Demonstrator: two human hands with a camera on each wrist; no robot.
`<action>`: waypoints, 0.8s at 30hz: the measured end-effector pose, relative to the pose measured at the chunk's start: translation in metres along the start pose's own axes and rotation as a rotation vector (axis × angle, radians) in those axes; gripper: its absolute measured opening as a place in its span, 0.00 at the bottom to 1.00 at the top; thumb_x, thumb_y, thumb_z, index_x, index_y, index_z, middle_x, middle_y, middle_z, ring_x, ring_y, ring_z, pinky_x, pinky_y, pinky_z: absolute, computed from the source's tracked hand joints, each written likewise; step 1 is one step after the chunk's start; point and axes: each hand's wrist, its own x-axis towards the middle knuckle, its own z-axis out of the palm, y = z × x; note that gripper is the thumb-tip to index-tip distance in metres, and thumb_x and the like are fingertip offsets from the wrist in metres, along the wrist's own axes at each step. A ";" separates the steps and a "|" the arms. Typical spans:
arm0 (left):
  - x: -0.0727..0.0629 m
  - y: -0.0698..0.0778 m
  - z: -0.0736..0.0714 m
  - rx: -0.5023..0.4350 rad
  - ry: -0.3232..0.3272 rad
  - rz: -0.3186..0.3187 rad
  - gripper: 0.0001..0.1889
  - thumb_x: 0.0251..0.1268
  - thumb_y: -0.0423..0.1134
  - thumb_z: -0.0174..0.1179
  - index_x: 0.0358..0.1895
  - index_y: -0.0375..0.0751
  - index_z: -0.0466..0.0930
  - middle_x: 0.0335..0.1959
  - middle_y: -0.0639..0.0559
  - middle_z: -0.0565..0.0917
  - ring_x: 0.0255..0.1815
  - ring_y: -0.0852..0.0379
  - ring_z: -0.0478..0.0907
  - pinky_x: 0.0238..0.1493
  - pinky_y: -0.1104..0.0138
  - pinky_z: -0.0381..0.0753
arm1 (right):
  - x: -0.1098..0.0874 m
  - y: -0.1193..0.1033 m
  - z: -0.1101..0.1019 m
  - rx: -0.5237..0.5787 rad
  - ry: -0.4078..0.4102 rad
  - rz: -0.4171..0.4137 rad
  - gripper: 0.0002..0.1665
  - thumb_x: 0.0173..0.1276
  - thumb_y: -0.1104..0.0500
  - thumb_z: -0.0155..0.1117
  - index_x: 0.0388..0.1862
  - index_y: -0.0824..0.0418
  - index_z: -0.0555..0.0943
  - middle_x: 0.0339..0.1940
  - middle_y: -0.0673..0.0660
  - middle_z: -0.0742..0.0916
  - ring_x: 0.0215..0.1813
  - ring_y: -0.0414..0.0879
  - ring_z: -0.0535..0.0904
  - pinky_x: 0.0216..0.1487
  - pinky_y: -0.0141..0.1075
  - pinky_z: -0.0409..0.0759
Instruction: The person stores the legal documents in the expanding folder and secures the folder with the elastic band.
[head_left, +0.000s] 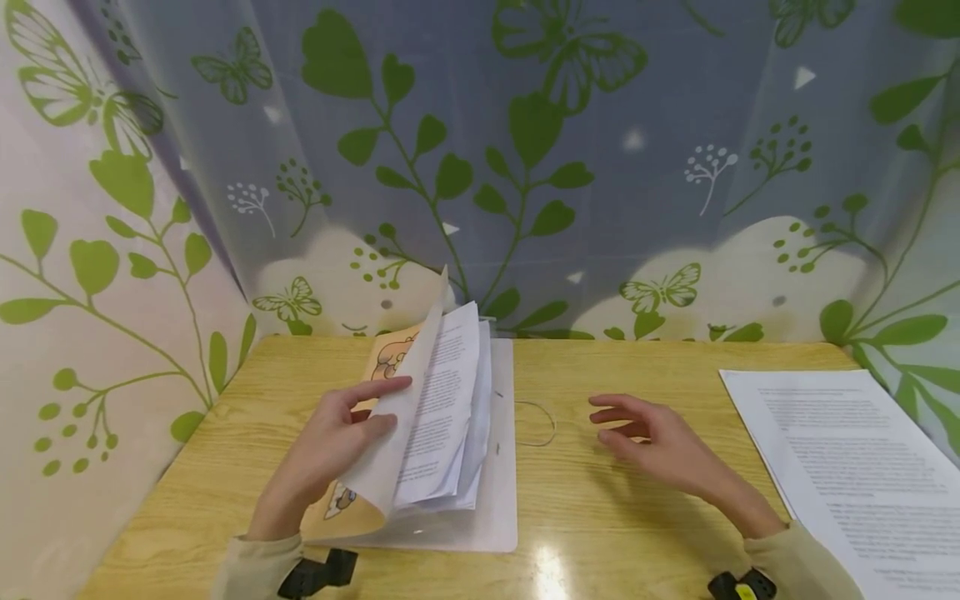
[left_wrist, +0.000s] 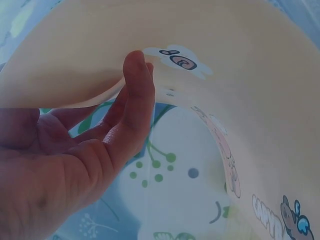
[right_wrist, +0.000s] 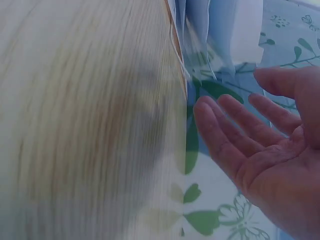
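Note:
A folder with a peach, cartoon-printed cover (head_left: 408, 433) lies half turned up on the left of the table. My left hand (head_left: 330, 442) holds that cover bent upward. In the left wrist view, a finger of the left hand (left_wrist: 100, 150) lies against the printed side of the cover (left_wrist: 240, 60). Inside the folder are several loose printed sheets (head_left: 442, 392), fanned upward over its pale back (head_left: 501, 500). My right hand (head_left: 660, 442) hovers over the table right of the folder, fingers relaxed, holding nothing; the right wrist view shows its bare palm (right_wrist: 270, 155).
A thin pale loop of cord (head_left: 553, 425) extends from the folder's right edge onto the wooden table (head_left: 600, 533). A stack of printed paper (head_left: 832, 442) lies at the table's right side. Behind the table hangs a leaf-and-butterfly patterned curtain (head_left: 450, 167).

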 end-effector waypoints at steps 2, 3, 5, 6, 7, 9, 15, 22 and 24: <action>0.000 0.000 -0.001 -0.007 0.001 -0.005 0.28 0.72 0.31 0.55 0.74 0.44 0.71 0.52 0.32 0.83 0.33 0.50 0.86 0.30 0.59 0.88 | -0.003 0.000 -0.003 -0.064 0.026 -0.018 0.27 0.77 0.56 0.62 0.71 0.62 0.74 0.62 0.69 0.84 0.57 0.60 0.86 0.48 0.35 0.87; 0.000 0.000 -0.001 -0.008 0.000 -0.004 0.28 0.72 0.31 0.55 0.74 0.44 0.71 0.52 0.32 0.83 0.33 0.50 0.86 0.31 0.59 0.88 | -0.004 0.001 -0.004 -0.095 0.040 -0.025 0.26 0.77 0.56 0.62 0.70 0.61 0.75 0.62 0.68 0.84 0.56 0.59 0.87 0.49 0.35 0.87; 0.000 0.000 -0.001 -0.009 0.000 -0.003 0.28 0.72 0.31 0.54 0.74 0.44 0.71 0.52 0.32 0.83 0.33 0.50 0.86 0.31 0.59 0.88 | -0.008 0.001 -0.007 -0.154 0.066 -0.032 0.25 0.76 0.56 0.63 0.69 0.60 0.76 0.62 0.65 0.85 0.55 0.57 0.87 0.49 0.35 0.87; -0.001 0.000 -0.001 -0.009 0.001 -0.002 0.28 0.72 0.31 0.54 0.74 0.44 0.71 0.53 0.32 0.83 0.33 0.50 0.86 0.31 0.59 0.88 | -0.010 0.001 -0.009 -0.178 0.078 -0.034 0.25 0.76 0.56 0.63 0.69 0.59 0.77 0.62 0.64 0.85 0.54 0.56 0.87 0.48 0.35 0.87; -0.001 0.000 -0.002 -0.008 0.002 -0.001 0.28 0.72 0.31 0.54 0.74 0.44 0.71 0.53 0.32 0.83 0.33 0.50 0.86 0.31 0.59 0.88 | -0.012 0.001 -0.010 -0.195 0.089 -0.028 0.24 0.76 0.56 0.64 0.68 0.59 0.77 0.62 0.64 0.85 0.54 0.55 0.87 0.48 0.34 0.87; -0.001 0.000 -0.002 -0.006 0.000 0.005 0.28 0.72 0.31 0.54 0.75 0.43 0.71 0.54 0.31 0.82 0.33 0.50 0.86 0.31 0.59 0.88 | -0.016 0.002 -0.014 -0.240 0.105 -0.029 0.24 0.75 0.56 0.64 0.67 0.58 0.78 0.62 0.63 0.85 0.54 0.55 0.87 0.46 0.34 0.87; -0.002 -0.001 -0.002 -0.009 0.003 0.009 0.27 0.73 0.31 0.54 0.75 0.43 0.71 0.57 0.30 0.81 0.34 0.51 0.86 0.31 0.59 0.88 | -0.029 0.008 -0.029 -0.352 0.150 -0.026 0.24 0.74 0.56 0.66 0.67 0.58 0.79 0.62 0.61 0.86 0.55 0.58 0.86 0.44 0.36 0.88; -0.002 0.000 -0.002 -0.016 0.005 0.008 0.27 0.73 0.31 0.55 0.75 0.43 0.71 0.55 0.31 0.82 0.34 0.51 0.86 0.31 0.59 0.88 | -0.044 0.018 -0.043 -0.427 0.218 -0.029 0.25 0.71 0.56 0.69 0.65 0.58 0.80 0.60 0.61 0.87 0.53 0.60 0.86 0.42 0.39 0.88; -0.002 0.000 -0.001 -0.017 0.006 0.008 0.27 0.73 0.31 0.55 0.75 0.43 0.71 0.55 0.31 0.82 0.34 0.51 0.86 0.31 0.59 0.88 | -0.049 0.021 -0.046 -0.450 0.239 -0.021 0.25 0.70 0.56 0.70 0.65 0.58 0.80 0.60 0.61 0.87 0.53 0.60 0.85 0.42 0.38 0.88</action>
